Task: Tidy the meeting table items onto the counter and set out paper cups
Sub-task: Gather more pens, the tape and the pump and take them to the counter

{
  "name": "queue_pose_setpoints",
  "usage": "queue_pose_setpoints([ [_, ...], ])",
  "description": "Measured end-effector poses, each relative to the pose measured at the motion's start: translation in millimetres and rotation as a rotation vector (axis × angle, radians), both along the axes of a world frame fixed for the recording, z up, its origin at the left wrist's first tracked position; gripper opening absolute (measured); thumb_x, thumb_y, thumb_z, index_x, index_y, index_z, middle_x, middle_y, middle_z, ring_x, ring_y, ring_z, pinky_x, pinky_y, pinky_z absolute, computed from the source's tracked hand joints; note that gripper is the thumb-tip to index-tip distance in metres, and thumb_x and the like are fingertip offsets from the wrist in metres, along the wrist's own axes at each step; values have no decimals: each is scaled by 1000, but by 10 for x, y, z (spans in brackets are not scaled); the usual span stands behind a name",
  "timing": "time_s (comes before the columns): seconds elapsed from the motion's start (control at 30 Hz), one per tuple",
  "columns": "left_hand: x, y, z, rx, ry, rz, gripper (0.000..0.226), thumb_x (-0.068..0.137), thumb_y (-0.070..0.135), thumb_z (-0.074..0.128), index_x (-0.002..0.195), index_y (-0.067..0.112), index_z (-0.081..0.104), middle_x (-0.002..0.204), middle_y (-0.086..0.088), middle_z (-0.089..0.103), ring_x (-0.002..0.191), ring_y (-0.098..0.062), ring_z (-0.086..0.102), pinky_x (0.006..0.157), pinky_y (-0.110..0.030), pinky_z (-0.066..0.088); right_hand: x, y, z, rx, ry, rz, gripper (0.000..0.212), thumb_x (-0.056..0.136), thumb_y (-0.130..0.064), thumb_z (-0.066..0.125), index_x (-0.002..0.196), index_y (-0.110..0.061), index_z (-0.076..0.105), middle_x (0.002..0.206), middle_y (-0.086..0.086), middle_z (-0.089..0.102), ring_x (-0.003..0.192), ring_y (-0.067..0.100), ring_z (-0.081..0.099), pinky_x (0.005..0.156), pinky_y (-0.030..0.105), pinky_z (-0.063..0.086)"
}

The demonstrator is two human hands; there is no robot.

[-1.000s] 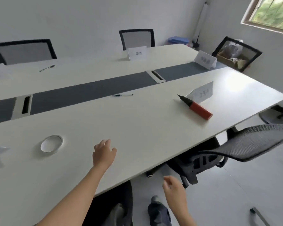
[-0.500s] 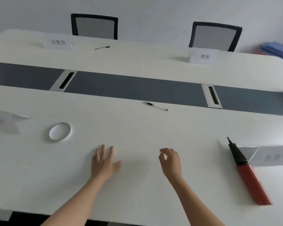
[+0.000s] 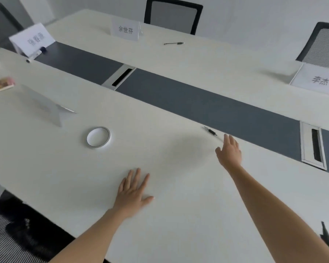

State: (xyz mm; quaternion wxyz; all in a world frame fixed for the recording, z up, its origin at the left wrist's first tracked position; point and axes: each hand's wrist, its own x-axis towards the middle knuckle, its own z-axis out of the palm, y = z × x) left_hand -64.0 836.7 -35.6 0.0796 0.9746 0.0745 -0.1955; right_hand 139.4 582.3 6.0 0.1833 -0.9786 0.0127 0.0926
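Logged off-white table with dark grey centre strip. Noted silver-framed cable slot, white tape roll, black pen. Saw white name card with black characters, black-framed chair with grey mesh, orange-pink booklet, black-and-pale striped seat.
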Motion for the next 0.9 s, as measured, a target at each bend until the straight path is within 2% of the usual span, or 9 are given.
queue_pose_setpoints([
  [0.07,-5,36,-13,43,89,55,77,81,70,-4,144,29,11,142,-9,42,142,-32,2,103,-34,6,126,-15,-75,-50,51,38,57,91,-15,44,141,-7,18,153,10,19,141,27,15,111,43,23],
  [0.13,-1,65,-107,49,130,72,73,84,65,1,145,26,4,146,-5,35,143,-27,-10,102,-32,5,206,1,-146,-97,81,43,52,90,-14,43,138,-6,25,148,12,28,136,30,24,108,43,26],
  [0.23,12,46,-71,41,60,31,74,84,66,1,145,25,-1,157,-7,1,143,-25,-16,103,-33,5,242,59,-224,-193,26,14,34,86,-7,40,119,-3,46,128,18,45,118,34,37,97,42,31],
  [0.37,9,28,-48,52,90,41,77,81,69,-3,144,24,-4,145,-10,40,141,-28,-4,102,-35,19,131,119,-294,-221,-40,16,34,85,3,37,114,-3,53,117,21,50,110,35,40,89,41,34],
  [0.47,5,18,57,-83,118,0,93,68,80,4,142,28,-16,148,-3,-25,139,-24,-25,115,-38,-3,-45,219,-284,-171,-32,16,34,86,3,36,115,-2,52,117,20,49,110,36,41,85,41,37],
  [0.53,45,33,165,-164,181,8,80,80,64,27,144,31,-9,147,2,-33,139,-22,-28,114,-38,-9,-226,329,-258,-120,-20,7,34,87,3,36,117,-3,50,119,20,48,111,35,41,83,41,38],
  [0.63,45,172,353,-375,204,71,69,84,49,48,144,27,20,157,2,-5,144,-19,-11,117,-36,2,-598,562,-231,11,-12,-15,32,89,-3,36,118,-6,49,122,17,48,113,33,41,87,42,39],
  [0.73,-156,438,639,-604,89,266,51,84,46,48,128,19,50,141,1,44,133,-17,38,110,-31,30,-1044,889,-179,157,-24,-23,25,91,-8,40,114,-6,48,119,15,51,112,31,42,83,41,40],
  [0.9,-873,1143,1156,-546,-181,394,30,91,29,47,118,17,57,124,1,61,113,-14,56,97,-29,42,-1899,1618,63,366,-91,41,20,89,-7,47,108,-4,49,103,14,57,103,31,48,75,33,34],
])
